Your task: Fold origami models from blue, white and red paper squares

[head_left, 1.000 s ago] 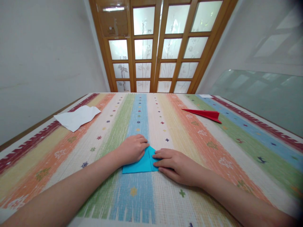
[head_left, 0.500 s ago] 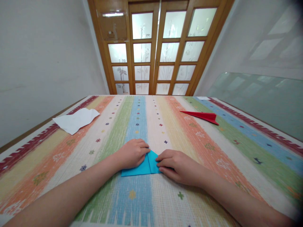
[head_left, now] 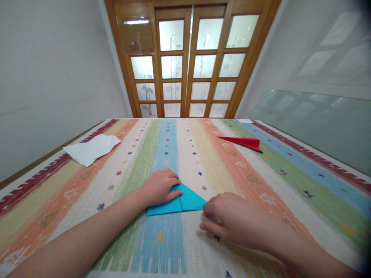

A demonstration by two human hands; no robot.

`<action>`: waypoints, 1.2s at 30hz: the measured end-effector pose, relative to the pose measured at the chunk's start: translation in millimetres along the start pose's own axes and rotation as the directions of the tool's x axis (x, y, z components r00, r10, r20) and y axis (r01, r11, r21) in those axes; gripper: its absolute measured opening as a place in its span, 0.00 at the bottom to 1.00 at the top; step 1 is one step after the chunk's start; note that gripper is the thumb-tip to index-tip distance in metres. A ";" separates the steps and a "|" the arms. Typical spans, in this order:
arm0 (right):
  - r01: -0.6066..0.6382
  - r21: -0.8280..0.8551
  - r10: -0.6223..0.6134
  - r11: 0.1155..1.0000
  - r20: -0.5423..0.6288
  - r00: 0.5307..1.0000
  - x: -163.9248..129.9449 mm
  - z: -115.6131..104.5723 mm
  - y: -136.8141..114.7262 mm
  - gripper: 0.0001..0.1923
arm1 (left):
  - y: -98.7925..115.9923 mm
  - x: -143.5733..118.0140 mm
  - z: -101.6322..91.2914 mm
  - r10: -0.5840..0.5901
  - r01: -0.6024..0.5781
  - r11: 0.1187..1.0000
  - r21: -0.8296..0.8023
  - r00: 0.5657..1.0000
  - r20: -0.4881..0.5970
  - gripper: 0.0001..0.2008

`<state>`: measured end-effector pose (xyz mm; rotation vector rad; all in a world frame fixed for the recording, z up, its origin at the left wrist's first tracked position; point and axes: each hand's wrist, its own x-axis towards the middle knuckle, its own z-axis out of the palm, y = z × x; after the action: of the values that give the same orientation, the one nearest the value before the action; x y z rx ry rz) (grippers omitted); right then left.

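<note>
A blue sheet of paper (head_left: 189,200), folded into a flat triangle with a crease down its middle, lies on the striped tablecloth. My left hand (head_left: 162,188) rests on its left part, fingers at the top point and thumb stretched along the crease, holding it down. At the right corner is my right hand (head_left: 228,216). Its fingertips are at or just beside the paper's tip, and the thumb stands apart from the fingers, lower down over the cloth. Whether the fingertips touch the tip I cannot tell.
To the far left lies a wavy white sheet of paper (head_left: 92,149). A red paper plane (head_left: 243,143) sits at the back right. Near the far edge is a small white piece of paper (head_left: 245,121). Wooden doors (head_left: 187,58) with glass panes stand behind the table.
My right hand has slid right and toward me, off the middle of the blue paper, and its thumb has parted from the fingers. My left hand stays on the paper, with its thumb now showing.
</note>
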<state>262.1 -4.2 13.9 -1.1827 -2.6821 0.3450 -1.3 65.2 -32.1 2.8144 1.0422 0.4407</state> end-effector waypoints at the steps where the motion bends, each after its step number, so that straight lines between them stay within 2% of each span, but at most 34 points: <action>1: -0.017 -0.032 0.017 0.999 0.022 1.000 -0.2 1.2 0.4 0.19 | -0.2 -0.1 -0.2 -0.002 0.002 1.000 -0.004 1.000 0.003 0.18; 4: -0.058 -0.148 0.067 0.987 0.058 0.996 6.2 4.0 7.2 0.21 | 0.4 -0.1 -1.1 -0.015 0.015 1.000 0.004 1.000 0.005 0.21; 8: -0.051 -0.216 0.045 0.975 -0.034 0.998 20.9 6.6 25.0 0.23 | 2.3 0.3 -1.6 -0.041 0.041 0.999 0.033 0.999 0.003 0.24; 11: -0.090 -0.161 0.068 0.983 -0.138 0.988 27.4 8.9 33.8 0.21 | 3.0 0.1 -1.7 -0.066 0.066 0.997 0.044 0.998 0.005 0.25; 13: -0.100 -0.118 0.080 0.988 -0.162 0.984 28.8 11.6 34.6 0.18 | 2.6 -0.3 -1.6 -0.086 0.086 0.995 0.043 0.996 0.000 0.25; 16: -0.082 -0.108 0.065 0.991 -0.154 0.986 28.4 18.1 31.1 0.15 | 1.1 -0.6 -1.0 -0.106 0.106 0.994 0.035 0.994 -0.008 0.25; 21: -0.051 -0.108 0.039 0.993 -0.113 0.993 26.5 27.2 24.8 0.19 | -1.9 -0.9 1.6 -0.105 0.106 0.994 0.015 0.994 -0.034 0.23; 27: -0.043 -0.068 0.034 0.997 -0.127 0.991 26.8 25.8 22.1 0.22 | -5.0 -1.8 4.8 -0.136 0.134 0.991 -0.028 0.987 -0.080 0.23; 36: -0.108 0.038 0.112 0.993 -0.151 0.982 29.6 25.9 25.7 0.12 | -7.7 -2.9 2.9 -0.127 0.113 0.987 -0.116 0.985 -0.120 0.11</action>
<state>253.6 31.1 -15.9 -1.2961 -2.4794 0.2970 -7.2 69.2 -37.1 2.6404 1.1667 0.6494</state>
